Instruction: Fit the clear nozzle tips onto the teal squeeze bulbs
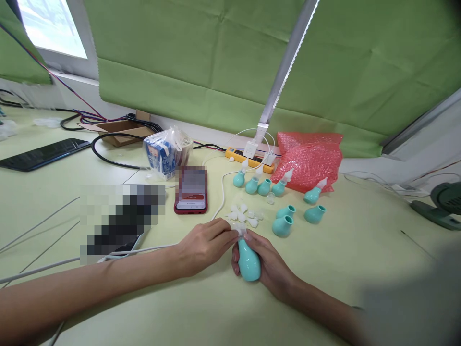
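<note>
My right hand (272,264) is wrapped round a turquoise rubber bulb (249,262), its rounded end tilted down toward me. At the bulb's neck sits a translucent plastic piece (239,229). My left hand (207,246) pinches that piece between thumb and fingers; exactly how it joins the neck is partly hidden. Just beyond my hands lies a small pile of white tips (237,213) with several clear connectors (255,215). Open-necked bulbs (283,226) rest to the right. Farther back, several bulbs carry pointed tips, one of them the bulb at right (312,194).
A red bubble-wrap bag (308,161) and a yellow power strip (248,159) lie at the back. A red-cased phone (191,190), a plastic-wrapped blue box (162,156), a cardboard box (122,132) and a dark tablet (43,154) are leftward. White cables cross beneath my left arm.
</note>
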A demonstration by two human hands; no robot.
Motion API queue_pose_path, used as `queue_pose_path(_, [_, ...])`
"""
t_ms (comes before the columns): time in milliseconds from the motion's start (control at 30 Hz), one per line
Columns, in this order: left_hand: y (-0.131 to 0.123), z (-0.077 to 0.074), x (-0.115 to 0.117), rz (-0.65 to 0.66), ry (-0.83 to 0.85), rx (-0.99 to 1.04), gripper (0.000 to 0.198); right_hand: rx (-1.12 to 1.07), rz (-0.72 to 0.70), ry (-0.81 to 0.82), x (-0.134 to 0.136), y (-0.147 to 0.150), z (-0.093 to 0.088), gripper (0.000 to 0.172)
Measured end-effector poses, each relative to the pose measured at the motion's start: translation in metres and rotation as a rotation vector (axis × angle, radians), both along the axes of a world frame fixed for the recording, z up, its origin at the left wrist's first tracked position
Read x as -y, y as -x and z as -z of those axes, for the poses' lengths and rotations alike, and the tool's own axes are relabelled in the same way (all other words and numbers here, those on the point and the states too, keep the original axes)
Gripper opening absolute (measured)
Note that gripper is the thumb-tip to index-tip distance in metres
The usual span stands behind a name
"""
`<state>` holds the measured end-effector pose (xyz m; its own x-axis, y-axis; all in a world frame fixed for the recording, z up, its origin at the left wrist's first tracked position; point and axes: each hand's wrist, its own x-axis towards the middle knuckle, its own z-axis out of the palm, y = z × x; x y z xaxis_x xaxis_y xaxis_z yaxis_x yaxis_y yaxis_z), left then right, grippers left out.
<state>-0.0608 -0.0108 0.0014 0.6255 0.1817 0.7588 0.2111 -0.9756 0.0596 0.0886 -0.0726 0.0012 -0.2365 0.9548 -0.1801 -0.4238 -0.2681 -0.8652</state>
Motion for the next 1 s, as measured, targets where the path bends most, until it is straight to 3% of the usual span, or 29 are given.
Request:
queue_pose_path(200, [0.007,-0.003,-0.003,-0.006,-0.158,-0.215,0.013,0.041,-0.005,-0.028,0.002,0.000,-0.002,0.023])
queue_pose_path(467, [0.005,-0.006,-0.004,-0.025,-0.142,-0.319,0.013,0.136,0.014,-0.044,0.002,0.000,-0.002,0.024])
queue_pose_path(533, [0.004,-0.010,-0.001,-0.024,0.000,-0.290,0.013,0.148,0.107,-0.043,0.002,-0.002,-0.002,0.024])
queue_pose_path(667, [0.004,-0.027,0.007,0.063,0.468,-0.250,0.008,0.104,0.380,-0.078,0.001,-0.008,-0.008,0.022])
queue_pose_path(733, [0.004,-0.030,0.009,0.081,0.533,-0.259,0.008,0.113,0.403,-0.163,0.001,-0.010,-0.011,0.019])
queue_pose_path(833, [0.002,-0.021,0.005,0.012,0.410,-0.316,0.013,0.166,0.301,-0.270,0.004,-0.010,-0.009,0.017])
queue_pose_path(1000, [-0.003,0.003,-0.008,-0.102,0.330,-0.431,0.020,0.297,0.205,-0.229,0.001,-0.015,0.000,0.017])
